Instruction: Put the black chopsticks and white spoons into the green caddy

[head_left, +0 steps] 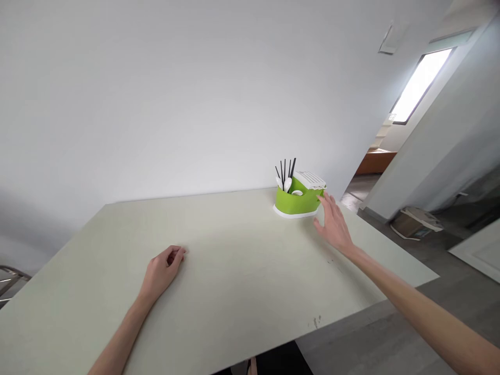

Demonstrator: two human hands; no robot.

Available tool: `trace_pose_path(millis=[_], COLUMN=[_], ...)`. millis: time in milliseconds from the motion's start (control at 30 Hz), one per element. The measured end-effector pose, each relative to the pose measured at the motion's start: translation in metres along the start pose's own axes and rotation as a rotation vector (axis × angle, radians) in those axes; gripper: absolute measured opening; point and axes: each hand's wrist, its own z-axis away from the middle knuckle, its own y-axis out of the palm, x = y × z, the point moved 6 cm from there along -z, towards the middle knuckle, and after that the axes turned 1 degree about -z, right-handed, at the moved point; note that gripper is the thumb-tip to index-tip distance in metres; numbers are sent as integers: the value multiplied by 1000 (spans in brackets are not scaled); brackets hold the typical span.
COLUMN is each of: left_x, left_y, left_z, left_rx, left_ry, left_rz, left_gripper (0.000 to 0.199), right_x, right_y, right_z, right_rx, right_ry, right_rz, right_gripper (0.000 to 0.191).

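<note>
At the back right of the table stands a green utensil holder [296, 204] with a white base and a white slatted lid on its right part. Black chopsticks [285, 172] and white spoons [287, 184] stick up from its left part. My right hand [334, 224] is raised at the holder's right front corner, fingers stretched and thumb apart, holding nothing. Its fingertips overlap the holder's edge in view; I cannot tell whether they touch. My left hand [163, 270] rests on the table left of the middle, fingers curled in and thumb near the fingertips, with nothing visible in it.
The pale table [242, 281] runs up against a white wall [195, 94]. Dark marks show near its front edge. On the floor to the right is a cardboard box [416, 223]. A metal frame [13, 278] shows at the far left.
</note>
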Motion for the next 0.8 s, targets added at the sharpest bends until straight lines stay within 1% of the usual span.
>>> trace_pose_path(millis=[67,133,200,267,400,567,800], left_x=[-1,-1,-2,-1,1,0,-4], left_y=[-1,-1,0,2,6,9,9], left_z=[0,-1,-2,-4,-7,-6,-5], left_rx=[-5,-15,-22,-21,4,14,8], left_ry=[8,19,33,40,37,45,58], left_rz=[-12,-23,-34,-57,-99,-120,-143], left_gripper=[44,44,45,45,46,46,46], right_x=[-10,-24,-36,-40,-38,-38,-37], right_y=[19,40,60,70,70,66,63], right_z=[31,55,71,79,80,79,79], right_rx=[82,183,297,375,401,383,363], right_ry=[67,178,262,292,302,311,301], right_rz=[-21,-24,-5,26,42,39,19], right_gripper=[71,70,70,70,72,70,68])
